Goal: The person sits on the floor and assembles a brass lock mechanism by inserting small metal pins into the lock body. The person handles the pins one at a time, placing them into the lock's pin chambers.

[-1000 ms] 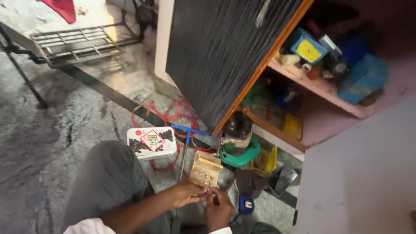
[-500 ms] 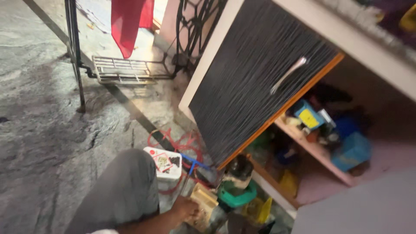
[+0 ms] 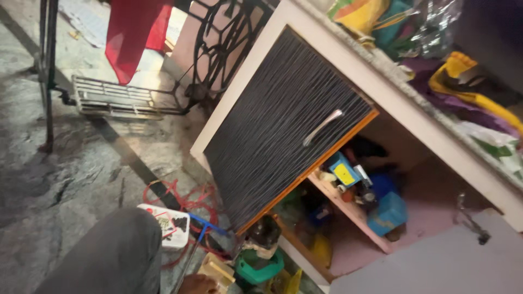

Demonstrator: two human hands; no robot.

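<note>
Grey stone floor (image 3: 65, 179) ran beside the cupboard (image 3: 283, 136); my view had lifted, leaving one hand (image 3: 197, 284) near the tan block (image 3: 217, 270), fingers' grip untellable.

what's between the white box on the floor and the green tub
In the head view, a blue-handled tool and red wire loops lie between the white box and the green tub.

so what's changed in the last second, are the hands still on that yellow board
The view has tilted up and away: both hands, earlier together on the yellow board, have slid out of frame, leaving only part of one hand at the bottom edge beside it. Whether it still holds the board cannot be told. The white box, red wire and open cupboard door lie as before.
</note>
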